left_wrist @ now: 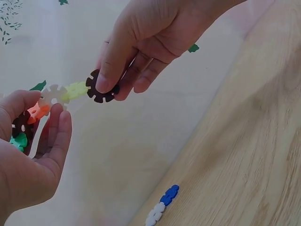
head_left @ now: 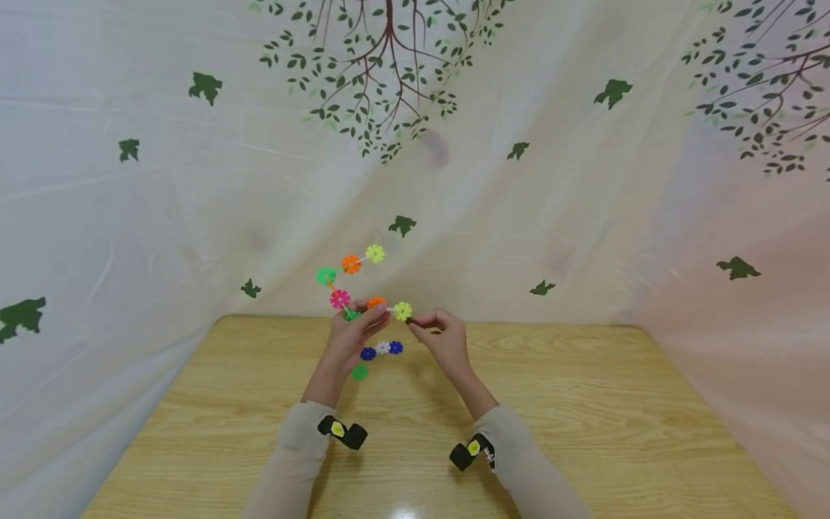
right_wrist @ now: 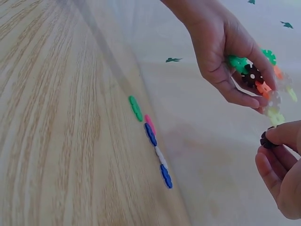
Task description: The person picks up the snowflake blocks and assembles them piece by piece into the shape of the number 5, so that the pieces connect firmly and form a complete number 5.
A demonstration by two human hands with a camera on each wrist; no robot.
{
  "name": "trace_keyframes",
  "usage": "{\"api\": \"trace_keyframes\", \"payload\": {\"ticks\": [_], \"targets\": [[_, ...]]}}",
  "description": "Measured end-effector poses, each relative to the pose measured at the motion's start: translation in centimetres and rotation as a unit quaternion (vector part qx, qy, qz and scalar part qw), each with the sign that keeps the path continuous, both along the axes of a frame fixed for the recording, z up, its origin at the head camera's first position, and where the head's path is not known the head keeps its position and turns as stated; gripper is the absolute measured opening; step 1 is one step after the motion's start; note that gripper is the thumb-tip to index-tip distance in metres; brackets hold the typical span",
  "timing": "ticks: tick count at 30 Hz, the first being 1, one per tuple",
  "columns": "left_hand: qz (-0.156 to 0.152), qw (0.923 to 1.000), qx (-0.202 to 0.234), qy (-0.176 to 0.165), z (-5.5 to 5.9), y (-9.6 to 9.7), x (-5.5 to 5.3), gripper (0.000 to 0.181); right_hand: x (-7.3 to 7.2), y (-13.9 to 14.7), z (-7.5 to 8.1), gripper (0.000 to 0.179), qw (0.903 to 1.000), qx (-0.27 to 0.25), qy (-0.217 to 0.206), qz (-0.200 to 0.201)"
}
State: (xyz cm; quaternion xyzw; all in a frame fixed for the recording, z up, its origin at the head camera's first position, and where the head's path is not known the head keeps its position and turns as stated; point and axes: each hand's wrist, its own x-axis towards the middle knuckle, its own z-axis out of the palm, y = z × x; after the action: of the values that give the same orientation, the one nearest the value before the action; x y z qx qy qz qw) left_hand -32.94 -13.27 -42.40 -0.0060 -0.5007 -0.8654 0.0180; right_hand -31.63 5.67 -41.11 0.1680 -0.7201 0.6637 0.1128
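Above the far part of the table, my left hand (head_left: 350,333) holds a chain of notched plastic snowflake discs (head_left: 340,299). Green, pink, orange and yellow discs of the chain arc up past the fingers. Its thumb and fingers pinch near a white disc (left_wrist: 52,95), beyond which a yellow disc (head_left: 403,311) sticks out. My right hand (head_left: 446,340) pinches a dark brown disc (left_wrist: 95,95) between thumb and fingers. The brown disc meets the yellow one edge to edge; how deeply their notches engage I cannot tell. Part of the chain is hidden behind the left hand.
On the wooden table (head_left: 583,404) below the hands lie a blue, white and blue row of discs (head_left: 383,348) and a green disc (head_left: 359,371). A pink disc (right_wrist: 149,121) lies beside them. A leaf-patterned cloth (head_left: 467,238) hangs behind the table's far edge.
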Motion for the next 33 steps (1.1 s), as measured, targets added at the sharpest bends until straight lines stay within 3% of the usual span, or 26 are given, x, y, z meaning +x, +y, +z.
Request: {"api": "trace_keyframes", "payload": {"ticks": [8, 13, 20, 26, 33], "targets": [[0.0, 0.9999, -0.011, -0.001, 0.0, 0.8, 0.1, 0.014, 0.0, 0.0, 0.1, 0.009, 0.9988, -0.005, 0.037, -0.031], [-0.001, 1.0, -0.002, -0.003, -0.1, 1.1, 0.1, 0.016, -1.6, 0.0, -1.6, 0.008, 0.9979, -0.009, 0.054, -0.035], [0.003, 0.9998, 0.019, 0.007, 0.0, 1.1, 0.2, 0.012, 0.0, -0.1, -0.2, 0.006, 0.9983, 0.008, 0.054, -0.022], [-0.009, 0.9996, 0.025, 0.011, 0.0, 1.2, 0.3, 0.023, -1.6, -0.1, -2.4, 0.006, 0.9978, 0.002, 0.055, -0.035], [-0.011, 0.9999, 0.009, 0.005, 0.1, 1.1, 0.3, 0.023, -2.1, 0.0, -2.7, 0.008, 0.9964, -0.017, 0.079, -0.025]]}}
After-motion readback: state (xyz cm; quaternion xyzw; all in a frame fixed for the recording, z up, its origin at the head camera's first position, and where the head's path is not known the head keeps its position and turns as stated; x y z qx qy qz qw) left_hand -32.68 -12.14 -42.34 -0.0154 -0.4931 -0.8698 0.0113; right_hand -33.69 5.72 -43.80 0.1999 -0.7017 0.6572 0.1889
